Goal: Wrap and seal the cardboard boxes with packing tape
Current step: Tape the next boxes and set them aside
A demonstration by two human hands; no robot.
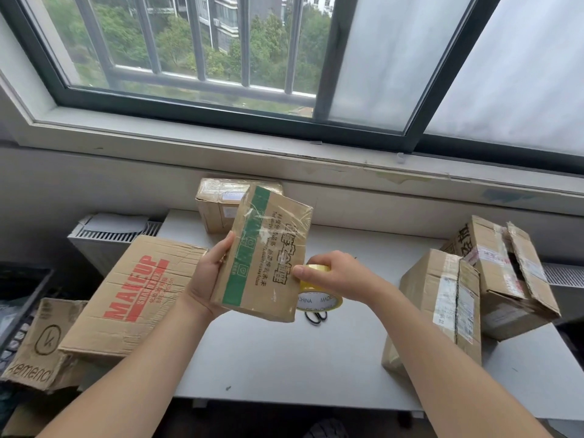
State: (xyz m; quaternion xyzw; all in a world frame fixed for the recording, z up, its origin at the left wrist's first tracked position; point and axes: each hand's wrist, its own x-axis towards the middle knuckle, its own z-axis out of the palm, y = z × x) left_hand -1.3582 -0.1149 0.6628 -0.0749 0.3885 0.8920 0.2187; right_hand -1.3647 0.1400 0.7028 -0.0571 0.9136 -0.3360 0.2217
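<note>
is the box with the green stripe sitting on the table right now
No, the left hand holds the green-striped box up above the table.

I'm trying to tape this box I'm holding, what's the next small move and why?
Probably pull the tape roll right, away from the box. The right hand grips it at the box's edge, thumb on the cardboard, while the left hand steadies the box.

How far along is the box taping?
Done: the taped brown box by the wall looks wrapped. In hand: the left hand holds a green-striped cardboard box, the right hand a yellow tape roll. Left: the open-flapped box at right.
</note>
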